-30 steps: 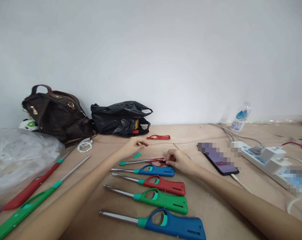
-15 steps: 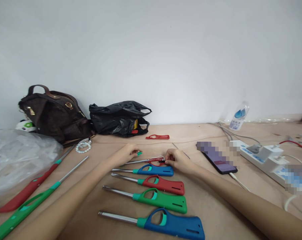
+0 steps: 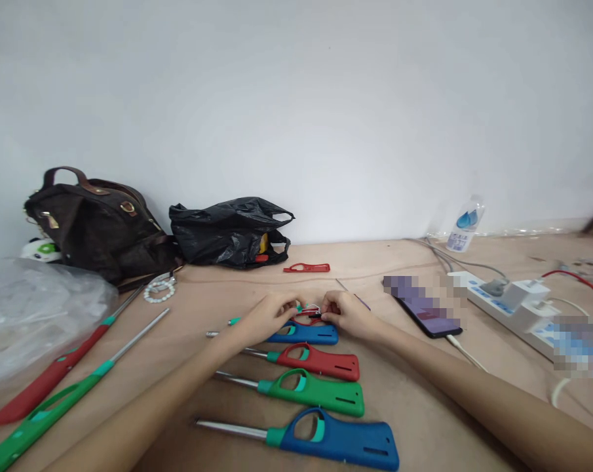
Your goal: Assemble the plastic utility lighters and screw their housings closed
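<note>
A disassembled red lighter (image 3: 308, 322) lies in front of my hands, a white wire looping over it. My left hand (image 3: 271, 316) pinches a small teal piece (image 3: 299, 308) at its left part. At the other end my right hand (image 3: 346, 313) has its fingertips closed on a small black part (image 3: 315, 316). Nearer me, long-nosed lighters lie in a row: a blue one (image 3: 320, 334), a red one (image 3: 333, 364), a green one (image 3: 331, 392) and another blue one (image 3: 345, 440). My left forearm partly covers their metal tubes.
A loose red half shell (image 3: 306, 267) lies farther back, before a black plastic bag (image 3: 222, 229) and a dark backpack (image 3: 99, 229). More lighters (image 3: 55, 406), clear plastic (image 3: 35, 314) and a bead bracelet (image 3: 159, 288) are left. Right are a phone (image 3: 421, 308), power strip (image 3: 502, 308) and bottle (image 3: 466, 226).
My left hand has moved right with the teal piece, bringing it to the red lighter close to my right hand. My right hand has stayed nearly in place. The view has shifted slightly.
</note>
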Tool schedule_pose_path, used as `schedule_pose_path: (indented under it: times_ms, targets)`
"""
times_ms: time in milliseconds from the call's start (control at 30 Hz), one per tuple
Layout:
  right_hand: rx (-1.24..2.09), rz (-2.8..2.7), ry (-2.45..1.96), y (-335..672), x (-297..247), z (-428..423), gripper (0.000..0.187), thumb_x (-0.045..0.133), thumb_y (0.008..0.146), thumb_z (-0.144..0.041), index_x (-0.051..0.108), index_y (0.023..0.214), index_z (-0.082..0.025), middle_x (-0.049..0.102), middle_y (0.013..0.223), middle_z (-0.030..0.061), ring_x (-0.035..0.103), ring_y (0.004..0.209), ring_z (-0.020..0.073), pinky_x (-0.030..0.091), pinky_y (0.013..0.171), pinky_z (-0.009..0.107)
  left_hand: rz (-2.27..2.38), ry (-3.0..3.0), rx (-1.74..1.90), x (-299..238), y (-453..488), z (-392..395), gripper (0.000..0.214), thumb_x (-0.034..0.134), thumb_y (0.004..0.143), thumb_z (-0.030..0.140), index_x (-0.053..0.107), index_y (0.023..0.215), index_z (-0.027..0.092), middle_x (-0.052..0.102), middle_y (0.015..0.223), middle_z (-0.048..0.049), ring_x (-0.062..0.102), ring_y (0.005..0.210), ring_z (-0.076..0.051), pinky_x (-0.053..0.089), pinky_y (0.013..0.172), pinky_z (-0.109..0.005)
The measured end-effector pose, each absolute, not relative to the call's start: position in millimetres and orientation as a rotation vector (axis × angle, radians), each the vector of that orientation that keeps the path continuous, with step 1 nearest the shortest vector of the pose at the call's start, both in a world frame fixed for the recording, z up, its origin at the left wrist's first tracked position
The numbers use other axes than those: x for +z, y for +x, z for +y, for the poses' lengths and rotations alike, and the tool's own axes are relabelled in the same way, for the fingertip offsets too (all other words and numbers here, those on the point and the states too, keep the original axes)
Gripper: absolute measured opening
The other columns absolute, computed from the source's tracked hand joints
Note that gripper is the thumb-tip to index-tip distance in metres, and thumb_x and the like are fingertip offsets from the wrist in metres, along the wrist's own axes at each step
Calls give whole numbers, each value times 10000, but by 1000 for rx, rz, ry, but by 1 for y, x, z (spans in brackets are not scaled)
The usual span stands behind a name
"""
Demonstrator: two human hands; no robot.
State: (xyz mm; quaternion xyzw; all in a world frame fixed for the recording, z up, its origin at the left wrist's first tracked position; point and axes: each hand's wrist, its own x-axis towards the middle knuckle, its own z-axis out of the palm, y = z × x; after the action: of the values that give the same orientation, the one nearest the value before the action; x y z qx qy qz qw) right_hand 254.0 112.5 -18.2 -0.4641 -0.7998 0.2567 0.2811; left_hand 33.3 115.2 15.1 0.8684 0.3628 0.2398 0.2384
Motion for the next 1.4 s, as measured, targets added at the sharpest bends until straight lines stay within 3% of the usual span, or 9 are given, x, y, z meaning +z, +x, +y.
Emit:
schedule_pose_path:
  times_ms: [233, 500, 700, 1200, 1400]
  targets:
    - [682, -2148, -1235, 254, -18, 112, 124, 610, 747, -51, 574, 739, -170, 565, 693, -19, 510, 628, 124, 368, 581, 229, 1005, 2051, 705, 9, 37, 117, 228, 647, 750, 273, 672, 909, 111, 662, 702, -9, 466, 466, -84, 328, 429, -168]
    - [677, -2135, -1243, 253, -19, 112, 114, 603, 757, -59, 573, 764, -169, 560, 697, -15, 503, 632, 129, 362, 578, 232, 1008, 2358, 721, 8, 37, 119, 199, 490, 880, 162, 687, 900, 150, 676, 731, -13, 595, 646, -150, 436, 626, -224]
    - [647, -2132, -1259, 253, -20, 112, 101, 592, 775, -70, 569, 781, -169, 569, 709, -5, 510, 655, 135, 368, 605, 242, 1047, 2629, 684, 2, 41, 125, 108, 560, 849, 117, 657, 824, 157, 619, 863, -47, 571, 889, -208, 433, 803, -278]
    - [706, -2101, -1251, 254, -27, 116, 78, 583, 776, -104, 562, 773, -178, 578, 704, -8, 525, 658, 138, 374, 594, 238, 968, 2459, 697, -7, 46, 126, 161, 498, 846, 81, 641, 846, 155, 668, 825, -13, 606, 802, -170, 450, 750, -250]
    - [697, -2085, -1257, 254, -27, 116, 80, 584, 774, -100, 556, 769, -175, 582, 712, -2, 524, 664, 138, 376, 597, 238, 983, 2612, 588, -6, 43, 125, 161, 579, 816, 73, 646, 933, 161, 673, 864, -13, 616, 808, -171, 458, 741, -245]
